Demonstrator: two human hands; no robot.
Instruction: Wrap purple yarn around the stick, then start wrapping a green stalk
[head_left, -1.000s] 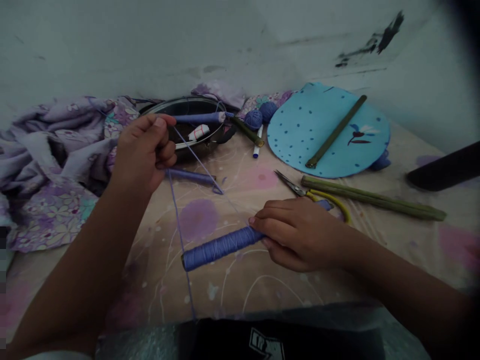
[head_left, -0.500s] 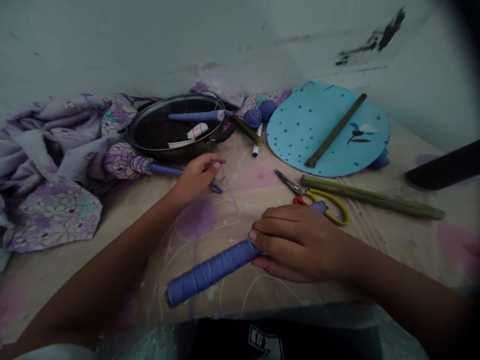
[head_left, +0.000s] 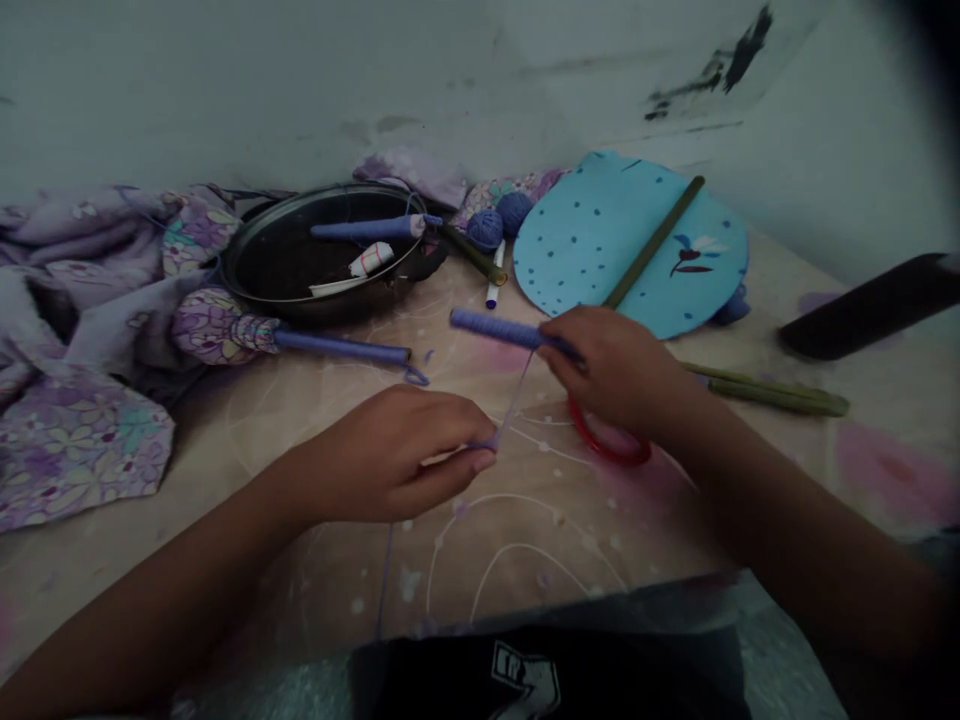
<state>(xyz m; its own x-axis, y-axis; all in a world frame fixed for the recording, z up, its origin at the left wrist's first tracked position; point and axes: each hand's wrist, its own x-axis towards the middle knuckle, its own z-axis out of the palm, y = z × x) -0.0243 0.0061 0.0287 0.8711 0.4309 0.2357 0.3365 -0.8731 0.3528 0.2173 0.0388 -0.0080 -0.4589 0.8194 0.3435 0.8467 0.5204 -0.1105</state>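
The right hand (head_left: pixel 611 375) gripped a thread-wrapped stick (head_left: pixel 495 329) at 1 o'clock, while the left hand (head_left: pixel 390 455) pinched narrowly on the purple thread (head_left: pixel 511 405) leading from it, holding that thread taut between them. A metal pan (head_left: pixel 322 192) lay at 11 o'clock, containing a second wrapped stick (head_left: pixel 367 228).

The thread-wrapped stick (head_left: pixel 495 330) looks matt and ribbed, the pan (head_left: pixel 315 190) glossy metal, the crumpled sheet (head_left: pixel 75 440) soft cloth.
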